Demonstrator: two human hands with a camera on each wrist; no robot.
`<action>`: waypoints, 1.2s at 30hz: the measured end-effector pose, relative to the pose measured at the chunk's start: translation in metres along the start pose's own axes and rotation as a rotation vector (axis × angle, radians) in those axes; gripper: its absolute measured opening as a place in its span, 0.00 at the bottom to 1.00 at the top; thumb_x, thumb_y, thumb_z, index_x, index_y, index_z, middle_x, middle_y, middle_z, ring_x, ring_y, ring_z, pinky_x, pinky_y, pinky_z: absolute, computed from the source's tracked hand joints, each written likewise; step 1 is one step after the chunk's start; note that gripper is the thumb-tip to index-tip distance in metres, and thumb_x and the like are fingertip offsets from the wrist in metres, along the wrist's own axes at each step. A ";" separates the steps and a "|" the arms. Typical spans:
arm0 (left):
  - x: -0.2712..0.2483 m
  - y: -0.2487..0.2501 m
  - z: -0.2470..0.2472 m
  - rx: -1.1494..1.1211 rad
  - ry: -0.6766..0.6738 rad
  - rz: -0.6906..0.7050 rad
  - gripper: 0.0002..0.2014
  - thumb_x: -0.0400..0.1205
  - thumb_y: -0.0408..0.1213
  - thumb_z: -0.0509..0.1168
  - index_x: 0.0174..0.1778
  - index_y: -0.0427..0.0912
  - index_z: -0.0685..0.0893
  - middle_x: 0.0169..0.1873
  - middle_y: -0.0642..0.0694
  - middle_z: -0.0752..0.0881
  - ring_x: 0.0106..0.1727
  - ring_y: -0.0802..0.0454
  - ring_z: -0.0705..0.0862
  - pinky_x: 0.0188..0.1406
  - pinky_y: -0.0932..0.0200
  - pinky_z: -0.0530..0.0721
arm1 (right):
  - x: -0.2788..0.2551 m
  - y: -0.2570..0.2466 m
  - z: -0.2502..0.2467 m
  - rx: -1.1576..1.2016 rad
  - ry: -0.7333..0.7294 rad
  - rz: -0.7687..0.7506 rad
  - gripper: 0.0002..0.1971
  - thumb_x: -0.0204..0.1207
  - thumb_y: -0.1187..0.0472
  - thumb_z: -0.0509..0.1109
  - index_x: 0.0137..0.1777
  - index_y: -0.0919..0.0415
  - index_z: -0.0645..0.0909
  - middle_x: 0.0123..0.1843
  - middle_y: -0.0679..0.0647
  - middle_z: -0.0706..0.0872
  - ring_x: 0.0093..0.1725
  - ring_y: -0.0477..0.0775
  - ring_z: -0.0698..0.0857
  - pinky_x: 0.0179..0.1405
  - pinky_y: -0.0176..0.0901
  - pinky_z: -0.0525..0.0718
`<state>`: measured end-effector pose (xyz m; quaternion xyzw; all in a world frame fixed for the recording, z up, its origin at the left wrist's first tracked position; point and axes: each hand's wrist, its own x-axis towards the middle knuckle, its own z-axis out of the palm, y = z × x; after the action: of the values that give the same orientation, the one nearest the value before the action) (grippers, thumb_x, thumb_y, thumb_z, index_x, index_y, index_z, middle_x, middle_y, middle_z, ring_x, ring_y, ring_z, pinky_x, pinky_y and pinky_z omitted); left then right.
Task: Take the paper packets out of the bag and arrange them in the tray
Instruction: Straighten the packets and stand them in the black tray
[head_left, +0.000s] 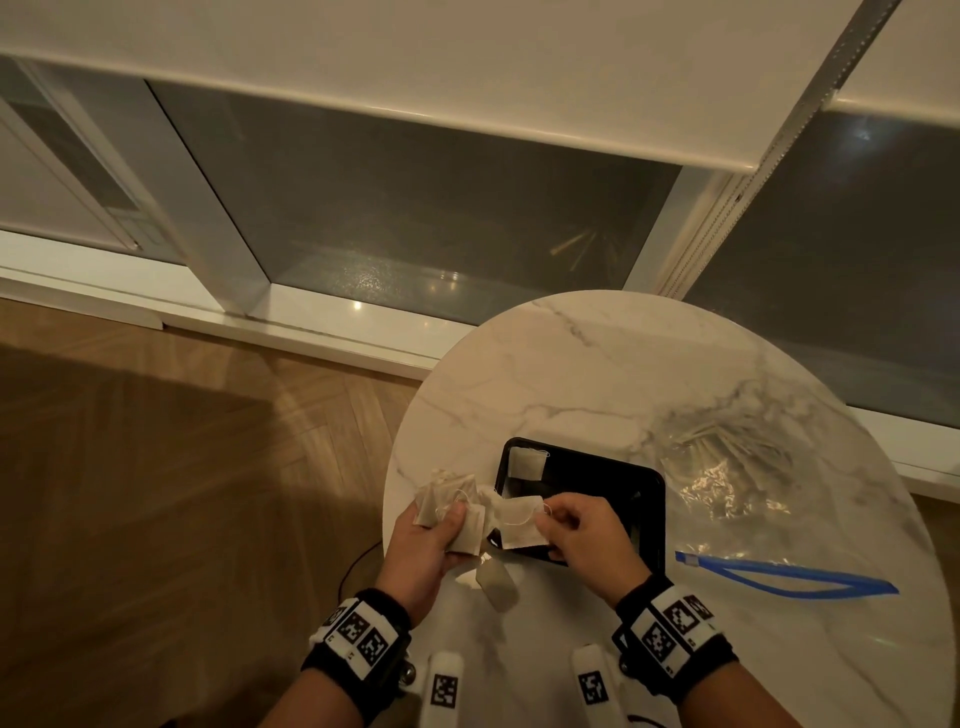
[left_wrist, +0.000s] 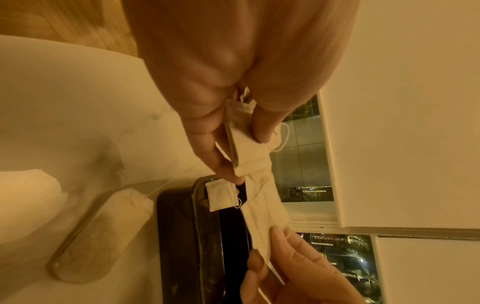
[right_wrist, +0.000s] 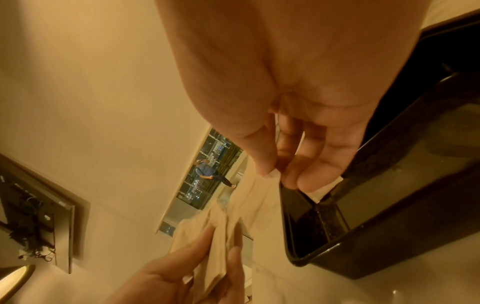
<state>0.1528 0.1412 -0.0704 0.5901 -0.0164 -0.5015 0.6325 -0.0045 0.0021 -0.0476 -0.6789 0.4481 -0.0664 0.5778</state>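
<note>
My left hand (head_left: 441, 525) grips a bunch of beige paper packets (head_left: 447, 501) by the left edge of the round marble table (head_left: 597, 374). My right hand (head_left: 566, 519) pinches one packet (head_left: 519, 525) from that bunch, just over the near left corner of the black tray (head_left: 652, 493). One packet (head_left: 527, 463) lies in the tray's far left corner. Another packet (head_left: 496, 582) lies on the table below my hands. In the left wrist view the left hand (left_wrist: 233, 127) clamps the packets (left_wrist: 244, 144). In the right wrist view the right hand (right_wrist: 275, 172) pinches a packet's edge beside the tray (right_wrist: 389, 185).
A clear plastic bag (head_left: 727, 467) with a blue zip strip (head_left: 789, 574) lies crumpled on the table to the right of the tray. Wooden floor (head_left: 182, 467) lies left of the table. A window and white sill (head_left: 311, 322) run behind it.
</note>
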 end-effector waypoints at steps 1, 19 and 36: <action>0.001 0.000 -0.002 -0.012 0.012 -0.005 0.14 0.86 0.33 0.66 0.69 0.41 0.82 0.58 0.37 0.90 0.59 0.38 0.90 0.56 0.36 0.89 | 0.002 0.002 -0.002 0.006 0.009 0.012 0.06 0.82 0.62 0.71 0.45 0.53 0.88 0.44 0.52 0.89 0.44 0.50 0.89 0.37 0.38 0.89; 0.010 -0.015 -0.015 -0.057 0.131 -0.032 0.15 0.85 0.32 0.67 0.68 0.40 0.82 0.57 0.37 0.91 0.55 0.42 0.92 0.47 0.45 0.90 | 0.090 0.029 0.006 -0.186 0.144 0.111 0.07 0.74 0.64 0.79 0.49 0.56 0.86 0.42 0.49 0.87 0.47 0.49 0.86 0.54 0.39 0.82; 0.003 -0.018 -0.011 -0.008 0.137 -0.025 0.09 0.86 0.32 0.67 0.61 0.43 0.86 0.51 0.40 0.93 0.53 0.43 0.92 0.50 0.45 0.91 | 0.100 0.039 0.016 -0.245 0.213 0.176 0.02 0.74 0.61 0.79 0.41 0.57 0.89 0.35 0.50 0.87 0.40 0.48 0.86 0.46 0.38 0.81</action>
<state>0.1497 0.1505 -0.0892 0.6205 0.0363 -0.4677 0.6284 0.0433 -0.0519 -0.1284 -0.6915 0.5690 -0.0321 0.4438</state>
